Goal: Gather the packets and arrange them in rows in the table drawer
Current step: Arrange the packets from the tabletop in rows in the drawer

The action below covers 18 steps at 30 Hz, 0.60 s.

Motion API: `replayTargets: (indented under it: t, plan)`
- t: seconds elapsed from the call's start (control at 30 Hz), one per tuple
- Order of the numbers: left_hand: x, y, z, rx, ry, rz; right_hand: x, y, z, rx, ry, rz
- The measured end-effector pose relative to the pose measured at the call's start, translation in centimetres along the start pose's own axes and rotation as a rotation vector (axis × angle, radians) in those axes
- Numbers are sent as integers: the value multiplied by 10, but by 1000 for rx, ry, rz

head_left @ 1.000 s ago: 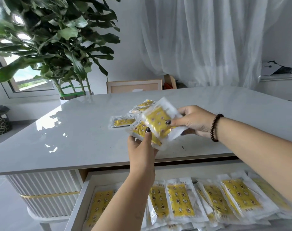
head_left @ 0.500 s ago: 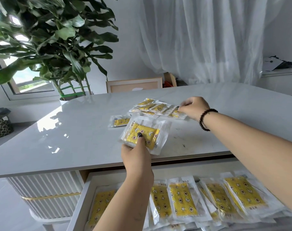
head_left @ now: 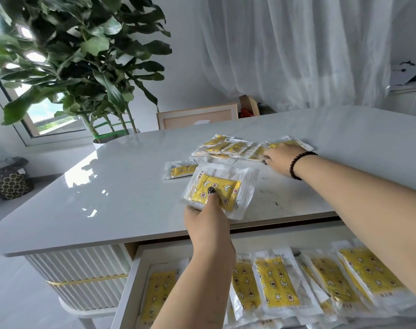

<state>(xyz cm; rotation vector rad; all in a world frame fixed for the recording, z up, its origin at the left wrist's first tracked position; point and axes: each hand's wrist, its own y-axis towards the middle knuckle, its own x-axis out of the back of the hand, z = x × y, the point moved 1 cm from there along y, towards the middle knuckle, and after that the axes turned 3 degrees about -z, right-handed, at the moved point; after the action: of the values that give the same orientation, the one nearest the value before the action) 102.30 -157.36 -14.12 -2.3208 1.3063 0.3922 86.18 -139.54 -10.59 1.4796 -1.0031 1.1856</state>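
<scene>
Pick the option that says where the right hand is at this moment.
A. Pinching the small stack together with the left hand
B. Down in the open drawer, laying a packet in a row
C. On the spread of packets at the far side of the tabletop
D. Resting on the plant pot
C: the right hand lies on the spread of packets on the tabletop, while the left hand alone holds the small stack.

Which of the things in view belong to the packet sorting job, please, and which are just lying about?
Belong to the job: held packets in the left hand; spread packets under the right hand; lone packet; drawer with packet rows.

Lying about: potted plant; picture frame; patterned basket.
</scene>
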Motion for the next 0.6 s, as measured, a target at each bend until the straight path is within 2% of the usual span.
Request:
replayTargets:
  t: [0.3, 0.6]
  plan:
    - [2, 0, -2, 13, 11, -8, 7, -27, 1, 8, -25, 29]
    - [0, 7, 1, 29, 5, -11, 44, -109, 15, 142, -41, 201]
